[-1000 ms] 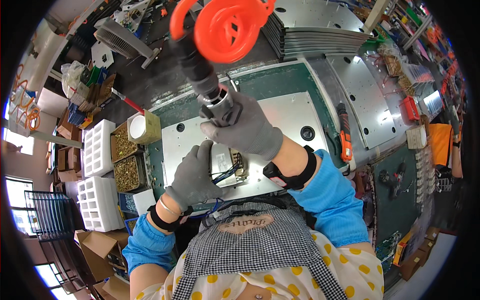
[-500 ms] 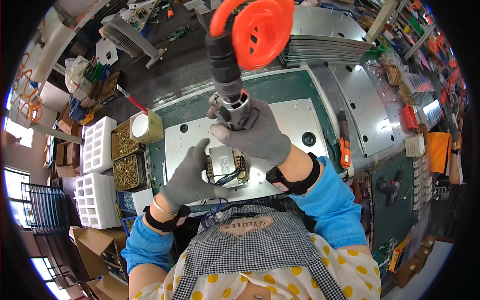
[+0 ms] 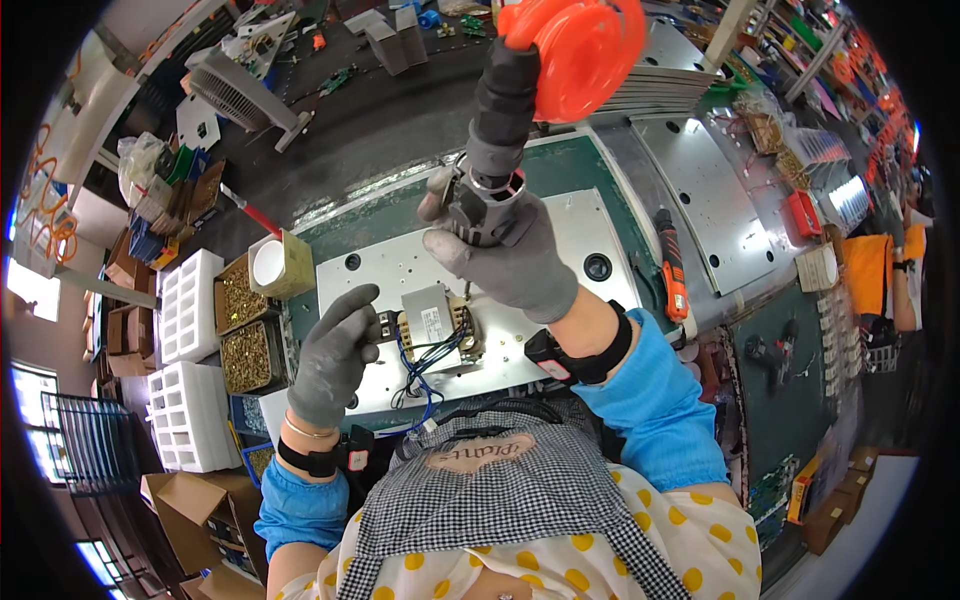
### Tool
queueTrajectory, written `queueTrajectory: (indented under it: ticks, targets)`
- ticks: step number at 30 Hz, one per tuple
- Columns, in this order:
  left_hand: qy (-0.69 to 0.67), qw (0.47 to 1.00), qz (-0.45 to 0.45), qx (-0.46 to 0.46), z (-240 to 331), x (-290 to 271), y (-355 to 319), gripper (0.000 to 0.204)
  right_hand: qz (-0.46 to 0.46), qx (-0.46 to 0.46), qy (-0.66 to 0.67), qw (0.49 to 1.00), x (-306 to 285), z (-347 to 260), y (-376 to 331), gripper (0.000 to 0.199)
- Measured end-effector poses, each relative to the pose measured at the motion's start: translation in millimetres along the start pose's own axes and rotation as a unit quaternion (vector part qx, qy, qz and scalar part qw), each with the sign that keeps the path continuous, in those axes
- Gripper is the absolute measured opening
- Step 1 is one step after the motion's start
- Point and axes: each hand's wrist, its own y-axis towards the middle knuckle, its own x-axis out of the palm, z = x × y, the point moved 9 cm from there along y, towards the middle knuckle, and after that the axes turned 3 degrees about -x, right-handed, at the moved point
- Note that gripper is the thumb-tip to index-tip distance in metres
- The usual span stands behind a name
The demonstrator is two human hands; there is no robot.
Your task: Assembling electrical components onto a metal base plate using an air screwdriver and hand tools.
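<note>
My gloved right hand (image 3: 525, 265) grips a black power screwdriver (image 3: 497, 125), held upright. Its thin bit (image 3: 467, 290) points down beside the far right corner of a transformer (image 3: 428, 318); whether it touches a screw I cannot tell. The transformer is a silver block with a white label, lying on a flat metal panel (image 3: 545, 225). Black and blue wires (image 3: 425, 372) run from it toward the panel's near edge. My gloved left hand (image 3: 335, 360) is just left of the transformer, empty, fingers partly bent and apart, close to a small black terminal piece (image 3: 387, 324).
An orange coiled hose (image 3: 590, 60) hangs at the screwdriver's top. Left of the panel stand two bins of small brass-coloured screws (image 3: 248, 355), a tub (image 3: 290, 265) and white foam trays (image 3: 190, 305). An orange-black electric screwdriver (image 3: 672, 270) and another metal panel (image 3: 695, 200) lie to the right.
My left hand has drawn back to the left, off the transformer and its wires. The screwdriver's top and the orange hose have shifted right in the picture; my right hand still grips it.
</note>
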Motion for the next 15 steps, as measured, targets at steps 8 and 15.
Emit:
queueTrajectory:
  ticks: [8, 15]
  targets:
    - [0.661, 0.746, 0.003, 0.081, 20.1, 94.9, 10.3, 0.098, -0.028, -0.059, -0.163, 0.985, -5.0, 17.9, -13.1, 0.039]
    - [0.64, 0.756, -0.015, 0.138, 21.7, 80.1, 19.4, 0.086, -0.019, -0.027, -0.063, 0.997, -9.5, -2.3, -7.0, 0.037]
